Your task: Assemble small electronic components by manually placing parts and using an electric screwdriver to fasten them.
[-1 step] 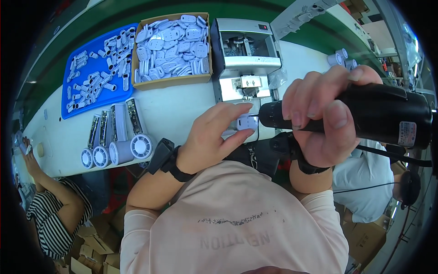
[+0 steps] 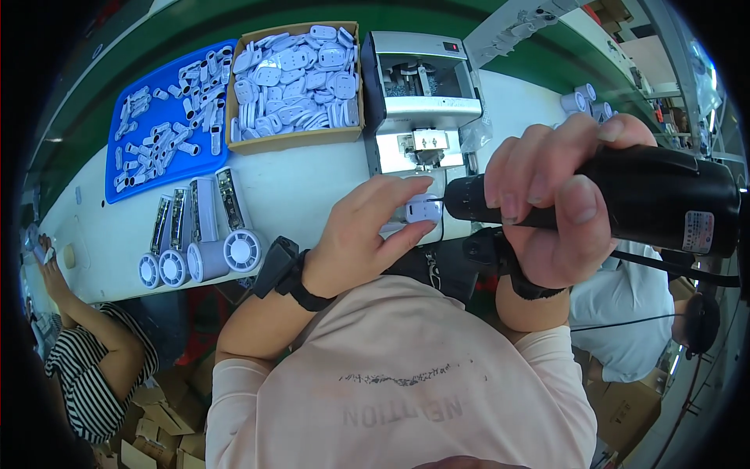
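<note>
My right hand [image 2: 558, 191] is wrapped round a black electric screwdriver [image 2: 656, 199], lying nearly level with its tip to the left. Its thin bit meets or nearly touches a small pale plastic casing [image 2: 423, 209]; exact contact is too small to tell. My left hand [image 2: 371, 223] grips that casing between thumb and fingers, steadying it at the table's near edge. Just beyond it stands a silver-and-black screw feeder [image 2: 426, 109] with a see-through window and a metal outlet at its front.
A cardboard box [image 2: 294, 139] of pale plastic covers stands left of the feeder. Beside it, a blue tray [image 2: 168, 117] holds small parts. Several cylindrical units with circuit boards [image 2: 205, 260] lie at the near left. White spools [image 2: 574, 102] are at the right. Co-workers sit on both sides.
</note>
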Motion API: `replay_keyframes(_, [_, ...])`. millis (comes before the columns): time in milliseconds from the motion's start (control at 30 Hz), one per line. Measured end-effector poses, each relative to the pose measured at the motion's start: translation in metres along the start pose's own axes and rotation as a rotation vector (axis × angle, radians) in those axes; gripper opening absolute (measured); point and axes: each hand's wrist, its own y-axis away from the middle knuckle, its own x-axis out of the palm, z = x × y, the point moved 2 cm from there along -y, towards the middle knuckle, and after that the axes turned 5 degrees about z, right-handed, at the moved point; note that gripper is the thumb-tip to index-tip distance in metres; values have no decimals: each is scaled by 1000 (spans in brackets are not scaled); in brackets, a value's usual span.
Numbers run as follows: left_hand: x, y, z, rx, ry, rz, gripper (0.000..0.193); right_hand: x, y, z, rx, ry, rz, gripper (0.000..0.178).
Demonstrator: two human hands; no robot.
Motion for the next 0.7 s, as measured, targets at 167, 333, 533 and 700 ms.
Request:
replay_keyframes(167, [1, 0, 3, 22, -27, -15, 38, 0, 1, -3, 7, 51, -7, 44])
replay_keyframes(333, [1, 0, 5, 46, 2, 34, 33, -4, 0, -7, 17, 111, 50, 42])
replay_keyframes(533, [3, 0, 6, 36, -9, 40, 32, 2, 5, -10, 27, 34, -2, 41])
replay_keyframes(700, [6, 6, 6, 31, 32, 68, 38, 10, 16, -1, 11, -23, -58, 39])
